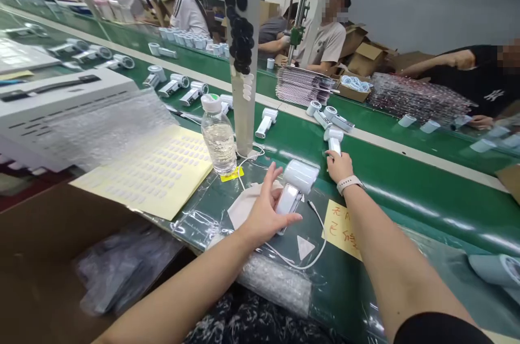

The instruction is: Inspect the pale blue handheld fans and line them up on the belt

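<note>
My left hand (264, 208) is beside a white handheld fan (290, 187) with a thick round head and a short handle. Its fingers and thumb are spread around the handle rather than wrapped tight. Reaching out over the green belt, my right hand (340, 166) has its fingers closed on the handle of another white fan (334, 137), whose head points away from me. A white cable (320, 244) curves over the work surface below the first fan. Close to my left hand lies a white triangular piece (305, 247), and a pale sheet (239, 207) is partly hidden behind that hand.
A bottle of clear liquid (219, 138) stands by a metal post (244, 116). Label sheets (162, 170) lie left, near a white machine (60, 116). More fans (195, 92) rest on the green belt (385, 170). A handwritten yellow note (339, 225) lies under my right forearm. Co-workers sit opposite.
</note>
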Demonstrator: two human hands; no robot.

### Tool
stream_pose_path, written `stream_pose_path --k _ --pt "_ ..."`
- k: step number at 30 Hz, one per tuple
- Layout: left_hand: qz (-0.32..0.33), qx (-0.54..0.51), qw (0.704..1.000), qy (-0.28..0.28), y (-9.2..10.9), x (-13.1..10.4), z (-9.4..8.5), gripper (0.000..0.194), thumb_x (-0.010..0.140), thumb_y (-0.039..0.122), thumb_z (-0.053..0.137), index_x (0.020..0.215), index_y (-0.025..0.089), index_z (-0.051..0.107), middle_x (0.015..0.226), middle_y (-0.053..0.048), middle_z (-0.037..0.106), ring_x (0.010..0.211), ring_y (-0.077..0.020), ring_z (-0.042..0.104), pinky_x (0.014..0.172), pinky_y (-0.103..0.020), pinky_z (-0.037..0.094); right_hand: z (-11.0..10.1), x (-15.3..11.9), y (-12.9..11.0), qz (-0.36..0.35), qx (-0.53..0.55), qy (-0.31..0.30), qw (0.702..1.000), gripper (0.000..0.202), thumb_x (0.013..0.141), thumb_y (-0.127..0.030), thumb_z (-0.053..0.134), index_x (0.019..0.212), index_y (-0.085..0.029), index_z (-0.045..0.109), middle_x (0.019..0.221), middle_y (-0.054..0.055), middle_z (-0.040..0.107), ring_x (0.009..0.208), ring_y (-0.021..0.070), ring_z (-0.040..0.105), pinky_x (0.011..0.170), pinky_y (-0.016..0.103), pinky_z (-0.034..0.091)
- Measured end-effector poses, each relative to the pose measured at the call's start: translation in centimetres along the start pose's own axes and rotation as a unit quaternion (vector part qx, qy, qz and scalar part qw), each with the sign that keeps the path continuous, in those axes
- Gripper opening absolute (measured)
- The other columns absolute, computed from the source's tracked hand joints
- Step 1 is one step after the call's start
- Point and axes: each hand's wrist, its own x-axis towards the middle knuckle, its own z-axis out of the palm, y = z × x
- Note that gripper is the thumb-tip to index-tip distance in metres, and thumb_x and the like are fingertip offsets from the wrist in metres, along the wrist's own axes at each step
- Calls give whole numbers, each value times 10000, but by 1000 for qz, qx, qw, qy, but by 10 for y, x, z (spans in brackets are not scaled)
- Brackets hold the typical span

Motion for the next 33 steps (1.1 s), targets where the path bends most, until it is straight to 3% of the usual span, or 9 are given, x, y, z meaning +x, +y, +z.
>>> stream_pose_path --k 2,5,12,15,18,21,26,29,33 --pt "-62 -118 991 -6 3 1 0 973 533 289 907 1385 224 442 1223 -138 634 968 -239 656 823 -363 517 -8 -18 -9 -8 44 11 999 297 1017 -312 407 1161 -161 618 1093 101 658 972 233 630 868 441 516" --pt "-122 -192 974 -11 4 1 4 571 499 310 943 960 141 651 801 -39 682 752 -167 633 720 -291 496 -23 -65 -27 -60 113 5 992 414 1007 -285 244 1194 -176 597 1081 118 661 955 249 626 839 428 512" --pt "-156 -312 937 29 -1 1 6 685 521 712 793 895 147 686 821 -78 739 892 -268 702 871 -408 551 -71 -169 -72 -238 151 -109 953 283 973 -268 418 1120 -243 658 1328 127 566 1238 294 528 1007 487 444" --pt "-148 -319 934 56 1 3 -1 728 480 739 787 892 145 700 861 -96 759 929 -301 716 893 -435 562 -80 -175 -71 -208 93 -158 961 298 1015 -260 354 1245 -210 537 1215 128 649 1081 250 634 871 410 528" --pt "-103 -292 948 72 4 4 -4 706 505 760 763 864 155 696 972 -120 761 1022 -321 701 898 -437 570 -73 -163 -63 -124 -35 -120 984 250 1008 -254 390 1159 -120 538 975 148 686 866 265 651 721 385 526" --pt "-72 -256 963 46 9 4 -2 652 574 789 704 758 164 673 1079 -124 741 1075 -324 685 885 -424 582 -56 -155 -58 -116 -106 -96 983 123 926 -191 530 951 -96 604 1007 225 636 968 346 575 760 443 491" --pt "-138 -181 973 28 5 5 1 665 541 762 751 779 145 680 996 -123 754 904 -295 731 772 -389 613 -41 -158 -59 -154 -148 -108 971 179 910 -39 447 904 -123 604 999 190 618 950 301 526 755 396 465" --pt "-140 -105 981 85 -2 9 0 708 508 732 790 866 129 691 814 -95 756 744 -262 732 644 -338 609 -45 -162 -60 -168 -158 -114 966 208 907 -7 424 922 -129 592 962 172 621 910 280 535 734 374 454" --pt "-37 -99 976 192 -4 18 -3 665 505 711 803 849 154 689 763 -35 743 699 -197 716 621 -263 590 -53 -166 -61 -184 -159 -126 962 229 921 3 407 923 -140 587 845 124 633 804 243 561 713 350 445"
